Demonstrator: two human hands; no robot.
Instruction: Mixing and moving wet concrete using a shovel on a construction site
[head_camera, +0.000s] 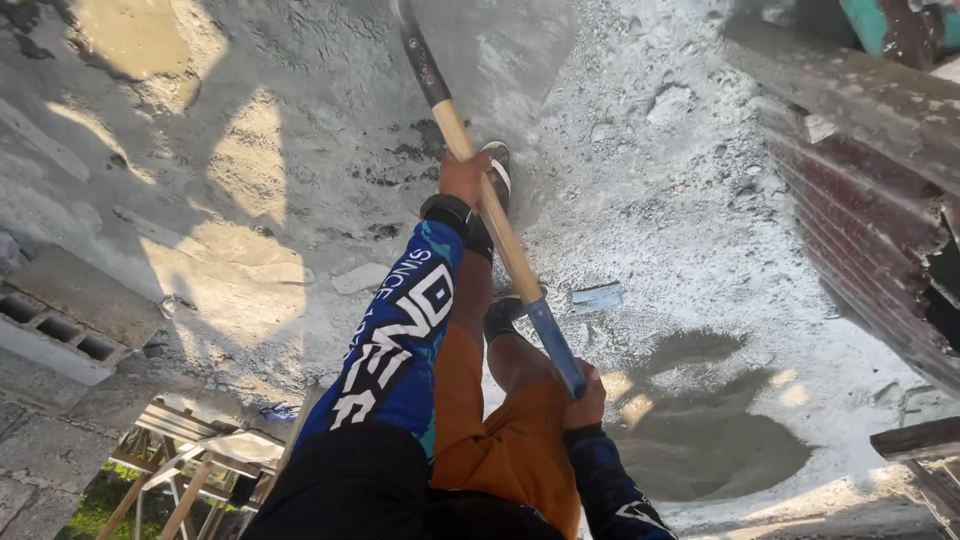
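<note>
Sandy ground (700, 230); left hand (463, 180) extended, right hand (588, 400) tucked, both grasping shovel handle (500, 235) (blade unseen)

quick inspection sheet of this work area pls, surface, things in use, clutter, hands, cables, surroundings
surface: grey sandy ground, sunlit patches, a darker hollow
job's things: long shovel with wooden shaft and blue handle end, blade end out of frame
clutter: flat pale blue scrap on the sand
grippers: left hand wrapped round the wooden shaft; right hand gripping the blue end
cables: nothing seen
surroundings: red brick wall at right, hollow concrete block at left, wooden frame below
</note>
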